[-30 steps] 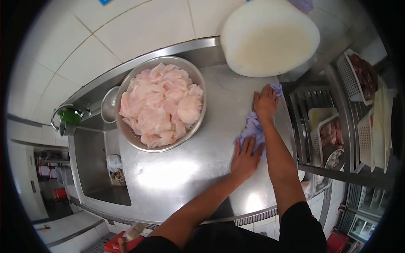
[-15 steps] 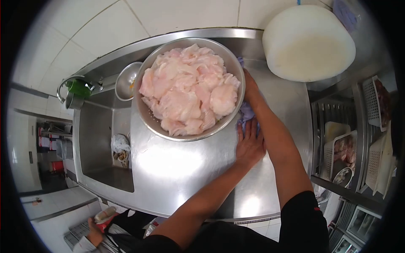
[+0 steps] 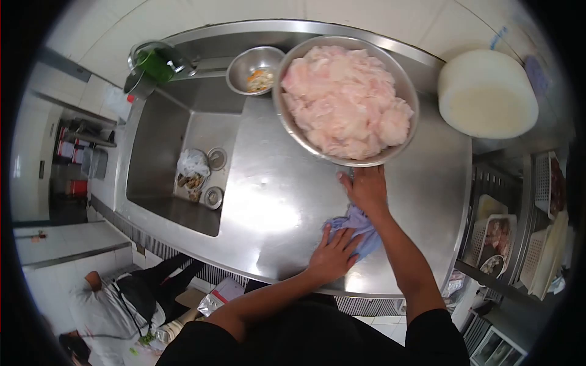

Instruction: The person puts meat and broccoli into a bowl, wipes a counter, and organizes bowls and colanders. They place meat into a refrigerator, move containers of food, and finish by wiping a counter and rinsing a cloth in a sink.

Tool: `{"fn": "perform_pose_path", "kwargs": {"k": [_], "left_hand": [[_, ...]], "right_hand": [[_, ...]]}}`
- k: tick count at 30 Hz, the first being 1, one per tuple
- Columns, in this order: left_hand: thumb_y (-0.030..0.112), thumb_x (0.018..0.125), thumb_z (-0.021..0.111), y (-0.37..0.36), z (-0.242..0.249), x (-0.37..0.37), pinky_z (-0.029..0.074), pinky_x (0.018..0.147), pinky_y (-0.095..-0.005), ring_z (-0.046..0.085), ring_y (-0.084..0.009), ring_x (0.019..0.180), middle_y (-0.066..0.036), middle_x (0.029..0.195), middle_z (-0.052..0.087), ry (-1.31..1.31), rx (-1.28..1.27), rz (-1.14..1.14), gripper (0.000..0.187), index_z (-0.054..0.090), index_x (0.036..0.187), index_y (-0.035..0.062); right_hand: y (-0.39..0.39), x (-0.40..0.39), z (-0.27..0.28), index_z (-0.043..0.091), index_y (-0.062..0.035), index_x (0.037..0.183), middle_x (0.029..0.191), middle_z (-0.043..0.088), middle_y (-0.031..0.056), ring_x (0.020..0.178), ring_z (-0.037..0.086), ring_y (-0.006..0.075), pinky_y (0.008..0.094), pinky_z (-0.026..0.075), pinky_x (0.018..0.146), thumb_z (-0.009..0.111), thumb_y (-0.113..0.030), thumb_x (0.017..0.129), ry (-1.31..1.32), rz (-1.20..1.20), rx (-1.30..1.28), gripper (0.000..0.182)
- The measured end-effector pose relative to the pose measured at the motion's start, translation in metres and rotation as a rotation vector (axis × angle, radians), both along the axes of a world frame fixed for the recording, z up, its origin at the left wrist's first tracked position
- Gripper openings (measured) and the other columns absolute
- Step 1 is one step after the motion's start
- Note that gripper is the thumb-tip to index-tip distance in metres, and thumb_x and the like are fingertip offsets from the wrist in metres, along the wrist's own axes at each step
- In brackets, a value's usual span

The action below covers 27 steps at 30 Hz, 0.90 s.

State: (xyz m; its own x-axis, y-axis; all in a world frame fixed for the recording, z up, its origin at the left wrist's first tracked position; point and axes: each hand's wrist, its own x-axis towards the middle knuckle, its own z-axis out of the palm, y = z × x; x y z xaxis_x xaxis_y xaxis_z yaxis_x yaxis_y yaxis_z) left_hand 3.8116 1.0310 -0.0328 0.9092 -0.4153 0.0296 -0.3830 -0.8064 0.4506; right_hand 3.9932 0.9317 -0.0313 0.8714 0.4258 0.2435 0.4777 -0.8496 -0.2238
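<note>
My left hand (image 3: 332,255) lies with spread fingers on a crumpled purple-blue cloth (image 3: 360,227), flat against the steel counter (image 3: 287,238). Beyond it, my right hand (image 3: 367,190) touches the near rim of a large metal bowl; its thumb stands apart and its fingertips are partly hidden at the rim. The bowl (image 3: 282,113) is heaped with pale pink raw meat (image 3: 348,100) and rests near the counter's back edge.
A small metal bowl (image 3: 256,70) with scraps stands left of the large one. Further left is a sink (image 3: 165,165) holding a plastic bag (image 3: 193,163). A round white block (image 3: 488,94) sits back right. Trays fill the right-hand rack. Another person (image 3: 116,305) is at lower left.
The large bowl has shifted right and back relative to the counter. The cloth and my left hand are nearer the front edge. My right hand has come from the bowl's right side to its near rim.
</note>
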Motion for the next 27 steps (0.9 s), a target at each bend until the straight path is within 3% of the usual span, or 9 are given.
{"fn": "perform_pose_path", "kwargs": {"k": [6,10,12,14,15,17,20,24,27], "left_hand": [[0.038,0.086,0.052,0.112,0.006,-0.031,0.016,0.105,-0.0627,0.043,-0.0301,0.122,-0.014,0.13,0.046,0.123,0.1,0.161,0.051,0.047,0.131,0.0157],[0.032,0.08,0.06,0.171,0.009,-0.013,0.02,0.101,-0.0634,0.044,-0.0343,0.118,-0.017,0.125,0.046,-0.005,0.149,0.429,0.049,0.051,0.125,0.0118],[0.027,0.081,0.059,0.197,0.0,-0.002,0.025,0.098,-0.0601,0.045,-0.0351,0.115,-0.017,0.121,0.048,-0.1,0.152,0.571,0.042,0.053,0.119,0.0094],[0.017,0.082,0.057,0.226,-0.015,0.012,0.034,0.09,-0.0525,0.047,-0.0373,0.107,-0.019,0.11,0.051,-0.159,0.071,0.798,0.026,0.054,0.105,0.0052],[0.012,0.082,0.056,0.244,-0.024,0.02,0.038,0.084,-0.0482,0.048,-0.0387,0.102,-0.02,0.104,0.052,-0.126,-0.009,0.892,0.018,0.053,0.097,0.0033],[0.007,0.084,0.049,0.27,-0.034,0.035,0.042,0.07,-0.047,0.054,-0.0426,0.078,-0.023,0.082,0.055,-0.115,-0.318,1.076,0.013,0.05,0.093,-0.0021],[0.009,0.083,0.045,0.286,-0.032,0.05,0.045,0.075,-0.0418,0.058,-0.0374,0.082,-0.022,0.086,0.058,-0.128,-0.776,1.077,0.023,0.055,0.101,-0.0003],[0.011,0.083,0.05,0.284,-0.012,0.064,0.043,0.082,-0.0328,0.055,-0.0283,0.096,-0.017,0.106,0.056,0.017,-0.411,0.629,0.026,0.057,0.105,0.0003],[0.01,0.082,0.05,0.226,0.031,0.115,0.045,0.079,-0.0315,0.051,-0.0224,0.101,-0.012,0.119,0.053,0.15,-0.812,0.737,0.038,0.052,0.119,0.0043]], "right_hand": [[0.11,-0.03,0.003,0.039,-0.0002,0.135,0.142,0.033,0.0187,0.133,0.026,0.0365,0.0481,0.019,0.11,0.052,-0.049,0.085,0.231,0.079,0.026,0.071],[0.201,0.002,-0.007,0.046,-0.0019,0.129,0.138,0.038,0.017,0.129,0.033,0.0343,0.0468,0.025,0.107,0.056,-0.045,0.084,0.051,0.173,0.111,0.063],[0.253,0.01,0.002,0.057,-0.0049,0.118,0.128,0.047,0.0133,0.12,0.041,0.0301,0.0434,0.035,0.1,0.061,-0.038,0.082,0.095,0.201,0.178,0.049],[0.298,0.005,-0.016,0.064,-0.009,0.09,0.103,0.058,0.0072,0.098,0.055,0.0254,0.0374,0.049,0.077,0.063,-0.031,0.079,0.084,0.251,0.214,0.025],[0.315,-0.002,-0.019,0.064,-0.0105,0.087,0.088,0.063,0.0081,0.086,0.06,0.0252,0.0382,0.051,0.069,0.063,-0.031,0.079,0.03,0.278,0.269,0.021],[0.339,-0.013,0.006,0.065,-0.0082,0.092,0.083,0.067,0.0138,0.082,0.065,0.0289,0.0416,0.052,0.071,0.06,-0.038,0.082,0.44,0.185,0.24,0.032],[0.334,-0.022,0.035,0.067,-0.008,0.096,0.084,0.067,0.0156,0.08,0.065,0.0317,0.0413,0.052,0.071,0.06,-0.043,0.082,0.609,0.1,0.415,0.038],[0.256,-0.026,0.064,0.068,-0.0076,0.094,0.08,0.067,0.0171,0.072,0.066,0.0295,0.0364,0.052,0.067,0.066,-0.04,0.078,0.583,-0.029,0.595,0.037],[0.159,-0.047,0.067,0.067,-0.006,0.095,0.079,0.068,0.0143,0.075,0.067,0.0253,0.0347,0.051,0.066,0.066,-0.038,0.08,0.596,-0.15,0.757,0.036]]}}
